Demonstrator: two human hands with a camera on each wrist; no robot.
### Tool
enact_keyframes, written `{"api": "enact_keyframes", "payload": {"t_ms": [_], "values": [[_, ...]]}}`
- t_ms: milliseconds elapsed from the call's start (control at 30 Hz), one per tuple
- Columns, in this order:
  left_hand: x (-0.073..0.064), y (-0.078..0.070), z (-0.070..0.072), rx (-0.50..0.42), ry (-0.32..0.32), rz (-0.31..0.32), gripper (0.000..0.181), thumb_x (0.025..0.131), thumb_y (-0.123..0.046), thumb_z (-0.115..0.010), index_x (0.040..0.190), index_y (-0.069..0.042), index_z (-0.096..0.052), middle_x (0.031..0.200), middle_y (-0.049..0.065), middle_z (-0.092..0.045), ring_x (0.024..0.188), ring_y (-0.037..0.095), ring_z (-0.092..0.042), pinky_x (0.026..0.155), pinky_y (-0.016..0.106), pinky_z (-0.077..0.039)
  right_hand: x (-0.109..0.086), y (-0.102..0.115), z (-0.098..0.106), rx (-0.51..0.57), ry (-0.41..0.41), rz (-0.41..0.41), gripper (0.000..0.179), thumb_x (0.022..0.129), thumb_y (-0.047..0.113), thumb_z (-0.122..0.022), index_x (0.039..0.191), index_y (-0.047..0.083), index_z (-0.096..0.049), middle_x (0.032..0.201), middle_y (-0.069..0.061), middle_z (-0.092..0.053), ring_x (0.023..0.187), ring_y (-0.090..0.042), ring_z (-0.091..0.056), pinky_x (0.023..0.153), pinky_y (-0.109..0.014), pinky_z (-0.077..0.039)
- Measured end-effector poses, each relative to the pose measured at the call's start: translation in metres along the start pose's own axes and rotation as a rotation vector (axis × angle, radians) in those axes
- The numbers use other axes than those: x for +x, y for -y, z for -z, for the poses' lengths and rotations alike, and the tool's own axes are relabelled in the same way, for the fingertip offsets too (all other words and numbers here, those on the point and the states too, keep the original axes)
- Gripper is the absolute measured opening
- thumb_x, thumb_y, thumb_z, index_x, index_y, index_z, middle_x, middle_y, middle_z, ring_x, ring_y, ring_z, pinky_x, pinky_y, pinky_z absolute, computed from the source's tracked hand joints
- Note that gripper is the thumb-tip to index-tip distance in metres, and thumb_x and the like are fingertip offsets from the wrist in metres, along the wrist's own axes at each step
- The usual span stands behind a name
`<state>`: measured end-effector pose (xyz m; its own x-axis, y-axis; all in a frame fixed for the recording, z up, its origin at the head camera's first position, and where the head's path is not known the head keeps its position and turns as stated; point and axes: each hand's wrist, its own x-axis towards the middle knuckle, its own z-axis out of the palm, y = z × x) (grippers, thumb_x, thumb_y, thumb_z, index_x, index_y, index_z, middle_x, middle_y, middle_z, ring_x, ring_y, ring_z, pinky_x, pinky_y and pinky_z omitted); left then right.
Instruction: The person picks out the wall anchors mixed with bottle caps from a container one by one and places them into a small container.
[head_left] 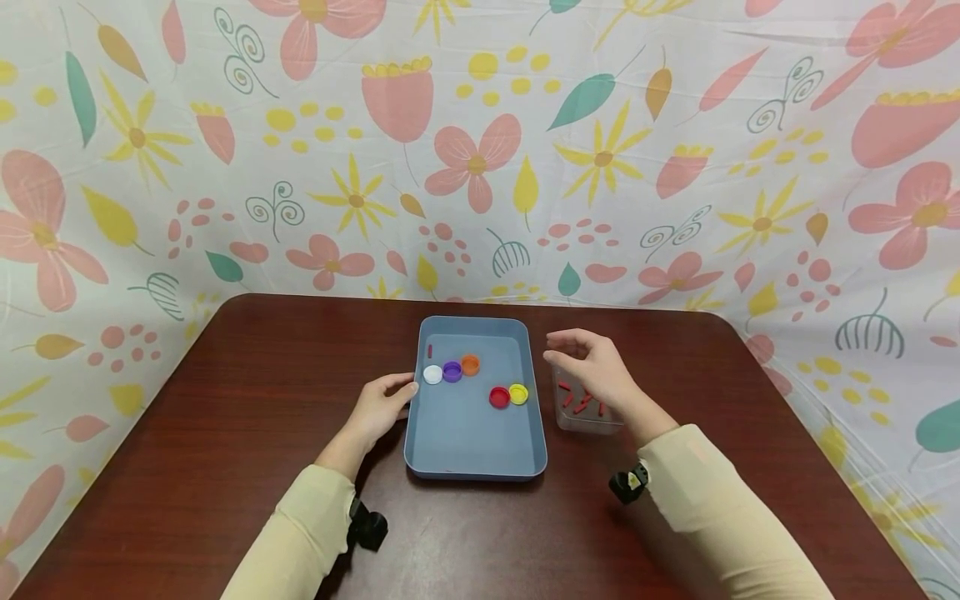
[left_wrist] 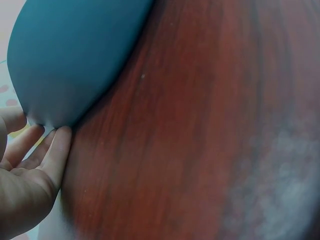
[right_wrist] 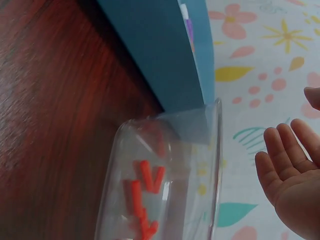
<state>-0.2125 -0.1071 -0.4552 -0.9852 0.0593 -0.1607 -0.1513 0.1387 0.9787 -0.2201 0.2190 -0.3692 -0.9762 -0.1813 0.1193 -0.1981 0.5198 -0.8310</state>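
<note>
My left hand (head_left: 382, 408) is at the left side of a blue tray (head_left: 472, 450), fingertips touching its edge; the left wrist view shows the fingers fairly straight against the tray wall (left_wrist: 75, 60). In the tray lie round caps: white (head_left: 432, 375), purple (head_left: 452, 372), orange (head_left: 470, 365), red (head_left: 499, 397) and yellow (head_left: 518, 394). A small red stick (head_left: 430, 352) lies near the white cap. Over a clear plastic box (head_left: 588, 426) hovers my right hand (head_left: 600, 371), fingers loosely bent, with nothing visible in it. Several short red sticks (right_wrist: 135, 197) lie in the box.
Both tray and box stand on a dark brown wooden table (head_left: 247, 417), the box close to the tray's right side. A flower-patterned cloth (head_left: 480, 217) hangs behind the table's far edge. Each wrist carries a small black camera (head_left: 367, 527).
</note>
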Motion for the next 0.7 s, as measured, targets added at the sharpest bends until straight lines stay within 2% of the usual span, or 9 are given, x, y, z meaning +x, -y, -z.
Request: {"api": "enact_keyframes", "payload": {"t_ms": [233, 467, 700], "values": [[0.001, 0.001, 0.0, 0.008, 0.002, -0.005, 0.039, 0.096, -0.014, -0.055, 0.132, 0.001, -0.053, 0.129, 0.023, -0.054, 0.103, 0.032, -0.065, 0.085, 0.037, -0.058, 0.01, 0.009, -0.009, -0.012, 0.028, -0.003, 0.038, 0.088, 0.031, -0.067, 0.119, 0.009, -0.062, 0.12, -0.014, -0.063, 0.098, -0.02, -0.061, 0.078, -0.022, -0.054], [0.001, 0.001, 0.0, 0.001, 0.0, -0.007, 0.039, 0.096, -0.014, -0.055, 0.131, 0.001, -0.053, 0.128, 0.023, -0.055, 0.102, 0.032, -0.065, 0.085, 0.037, -0.058, 0.019, 0.025, -0.019, 0.019, 0.055, 0.028, 0.035, 0.088, 0.026, -0.068, 0.118, 0.007, -0.063, 0.12, -0.013, -0.063, 0.1, -0.023, -0.061, 0.08, -0.023, -0.054], [0.001, 0.001, 0.001, -0.003, 0.003, -0.005, 0.039, 0.096, -0.014, -0.055, 0.132, 0.001, -0.053, 0.13, 0.023, -0.054, 0.105, 0.033, -0.064, 0.085, 0.037, -0.058, 0.03, 0.035, -0.031, 0.027, 0.063, 0.062, 0.032, 0.087, 0.022, -0.069, 0.114, 0.006, -0.065, 0.115, -0.013, -0.066, 0.097, -0.022, -0.062, 0.076, -0.024, -0.055]]}}
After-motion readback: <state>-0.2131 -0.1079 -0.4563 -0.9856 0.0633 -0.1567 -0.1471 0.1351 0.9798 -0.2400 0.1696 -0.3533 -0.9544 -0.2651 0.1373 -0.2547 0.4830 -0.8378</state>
